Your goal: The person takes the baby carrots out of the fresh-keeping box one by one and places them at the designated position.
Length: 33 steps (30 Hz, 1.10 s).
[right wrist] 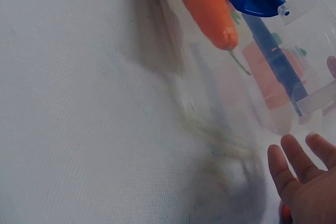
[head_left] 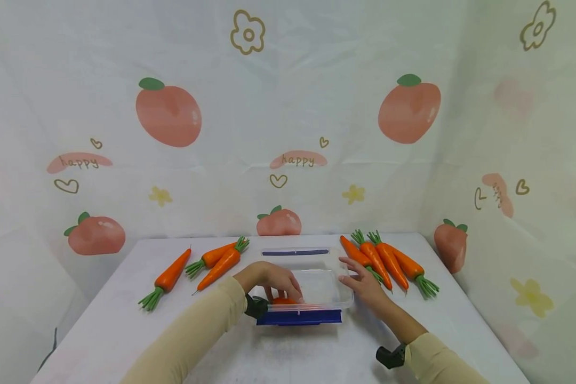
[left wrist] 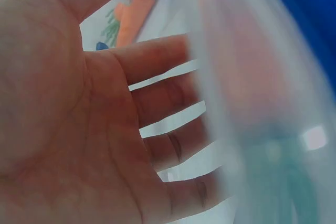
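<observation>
A clear plastic box (head_left: 349,296) with blue latches stands mid-table, its front latch (head_left: 299,318) hanging down. An orange carrot with a green top lies in the box along its front wall; the right wrist view shows this carrot (right wrist: 207,11) through the plastic. My left hand (head_left: 282,280) reaches into the box, just above the carrot. In the left wrist view its fingers (left wrist: 157,56) are extended and spread, fingertips hidden behind the blurred box wall. By the box's right side is my right hand (head_left: 366,286), fingers spread and holding nothing.
On the left of the white table lie a single carrot (head_left: 172,271) and two overlapping carrots (head_left: 223,266). Several carrots (head_left: 386,261) lie fanned out right of the box, close to my right hand. A printed cloth backdrop (head_left: 288,106) rises behind the table.
</observation>
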Available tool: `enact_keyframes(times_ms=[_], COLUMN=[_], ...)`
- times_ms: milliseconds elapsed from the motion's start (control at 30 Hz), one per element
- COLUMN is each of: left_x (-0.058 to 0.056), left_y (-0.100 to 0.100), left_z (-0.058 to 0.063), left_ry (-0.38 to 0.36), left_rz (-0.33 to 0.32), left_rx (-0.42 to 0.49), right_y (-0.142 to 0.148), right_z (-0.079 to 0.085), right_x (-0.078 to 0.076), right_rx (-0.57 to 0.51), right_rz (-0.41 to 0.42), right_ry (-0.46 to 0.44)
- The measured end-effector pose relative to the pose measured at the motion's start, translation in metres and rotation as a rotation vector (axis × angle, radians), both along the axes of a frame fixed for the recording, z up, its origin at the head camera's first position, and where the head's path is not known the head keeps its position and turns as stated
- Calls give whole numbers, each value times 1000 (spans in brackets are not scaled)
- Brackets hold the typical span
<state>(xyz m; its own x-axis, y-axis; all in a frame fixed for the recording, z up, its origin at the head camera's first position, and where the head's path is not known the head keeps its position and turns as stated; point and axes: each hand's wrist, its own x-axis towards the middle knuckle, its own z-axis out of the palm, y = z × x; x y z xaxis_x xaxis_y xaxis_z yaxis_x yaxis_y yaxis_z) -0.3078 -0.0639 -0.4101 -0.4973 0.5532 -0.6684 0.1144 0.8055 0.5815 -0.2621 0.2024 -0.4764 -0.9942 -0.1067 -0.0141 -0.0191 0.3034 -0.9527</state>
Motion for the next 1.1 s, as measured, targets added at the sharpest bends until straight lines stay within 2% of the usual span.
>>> enact_keyframes(times_ms=[200,533,767,967,1100], left_x=[0,1,-1,-4,-2], left_y=[-1,-2,-5,-9,-11], left_z=[-1,0,-1,1,6], left_ry=[26,-5,21,67,109], left_rz=[0,-27,-66,-59,-46], left_rx=[-4,11,13,61,90], right_y=[0,-2,-6,-11,-13], right_z=[-1,-2,-2,-2,-2], right_x=[-1,-1,3,5,7], right_rx=[9,13,36,60,80], right_rz=[9,0,-58,-96,-109], right_ry=[4,7,11,48,51])
